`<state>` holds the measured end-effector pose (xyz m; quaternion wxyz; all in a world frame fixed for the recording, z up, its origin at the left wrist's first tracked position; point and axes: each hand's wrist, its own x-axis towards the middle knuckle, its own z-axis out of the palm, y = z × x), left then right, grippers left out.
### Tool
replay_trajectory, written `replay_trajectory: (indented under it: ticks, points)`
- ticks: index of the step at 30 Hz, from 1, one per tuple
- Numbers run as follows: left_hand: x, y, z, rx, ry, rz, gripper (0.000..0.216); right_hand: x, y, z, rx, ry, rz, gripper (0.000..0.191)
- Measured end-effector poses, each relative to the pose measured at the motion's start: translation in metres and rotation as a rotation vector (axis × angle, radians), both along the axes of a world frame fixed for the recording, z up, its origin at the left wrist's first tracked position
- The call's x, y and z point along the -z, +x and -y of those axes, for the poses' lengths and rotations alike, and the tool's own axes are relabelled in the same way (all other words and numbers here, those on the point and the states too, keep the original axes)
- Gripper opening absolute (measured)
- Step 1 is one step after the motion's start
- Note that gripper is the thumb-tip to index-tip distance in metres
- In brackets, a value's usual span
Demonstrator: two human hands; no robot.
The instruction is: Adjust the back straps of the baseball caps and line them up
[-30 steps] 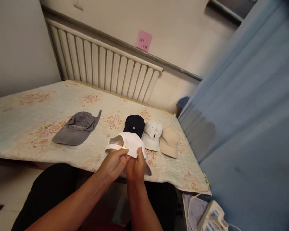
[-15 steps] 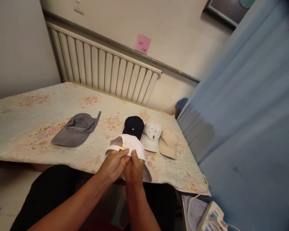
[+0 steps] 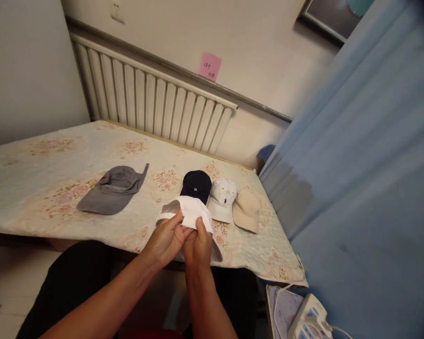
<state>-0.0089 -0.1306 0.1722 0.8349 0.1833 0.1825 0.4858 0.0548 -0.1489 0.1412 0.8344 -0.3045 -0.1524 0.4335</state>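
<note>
Both hands hold a white baseball cap (image 3: 196, 209) over the front edge of the bed. My left hand (image 3: 169, 238) pinches its back strap near the buckle, thumb on top. My right hand (image 3: 198, 242) grips the cap's lower edge, thumb up, with the brim showing past it at the lower right. Just behind lies a black cap (image 3: 197, 184), partly covered by the white one. Beside it sit a white cap with a small dark logo (image 3: 223, 197) and a beige cap (image 3: 246, 211). Off to the left rests a grey cap (image 3: 115, 188), its strap sticking up.
The bed has a floral cover (image 3: 102, 146). A radiator (image 3: 155, 99) runs along the wall behind, below a pink note (image 3: 209, 66). A blue curtain (image 3: 356, 165) hangs at the right. A power strip (image 3: 309, 318) with cables lies at the lower right.
My left thumb has shifted a little left along the strap, over the buckle. My right thumb has moved slightly right, away from the left. The cap stays nearly in place.
</note>
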Motion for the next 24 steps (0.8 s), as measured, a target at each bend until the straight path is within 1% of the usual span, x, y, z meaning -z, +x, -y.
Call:
replay_trajectory:
  ticks: [5, 8, 11, 12, 14, 17, 19, 22, 24]
  points:
    - [-0.004, -0.001, 0.004, 0.019, 0.083, 0.008, 0.028, -0.002, -0.001, 0.002, -0.034, 0.050, 0.018, 0.043]
    - [-0.002, -0.002, 0.005, 0.017, 0.113, -0.049, 0.022, -0.001, 0.000, 0.003, -0.029, -0.003, 0.073, 0.039]
    - [0.006, -0.005, 0.004, -0.033, 0.118, -0.167, 0.020, 0.000, 0.003, 0.001, 0.007, -0.104, 0.066, 0.035]
    - [0.010, -0.006, 0.003, -0.046, 0.107, -0.203, 0.020, -0.001, 0.004, 0.000, 0.010, -0.109, 0.058, 0.034]
    - [0.019, -0.009, 0.001, -0.050, 0.089, -0.228, 0.021, -0.002, 0.008, -0.002, -0.025, -0.055, 0.044, 0.035]
    - [0.029, -0.014, -0.004, -0.020, 0.081, -0.139, 0.025, -0.004, 0.013, -0.002, -0.111, 0.053, -0.008, 0.033]
    - [0.031, -0.016, -0.007, -0.003, 0.011, -0.027, 0.030, -0.006, 0.015, 0.000, -0.138, 0.072, -0.057, 0.032]
    - [0.028, -0.018, -0.013, 0.022, -0.115, 0.157, 0.039, -0.008, 0.018, 0.003, -0.171, 0.069, -0.099, 0.033]
    - [0.024, -0.018, -0.017, 0.022, -0.160, 0.253, 0.039, -0.008, 0.020, 0.005, -0.183, 0.070, -0.120, 0.034]
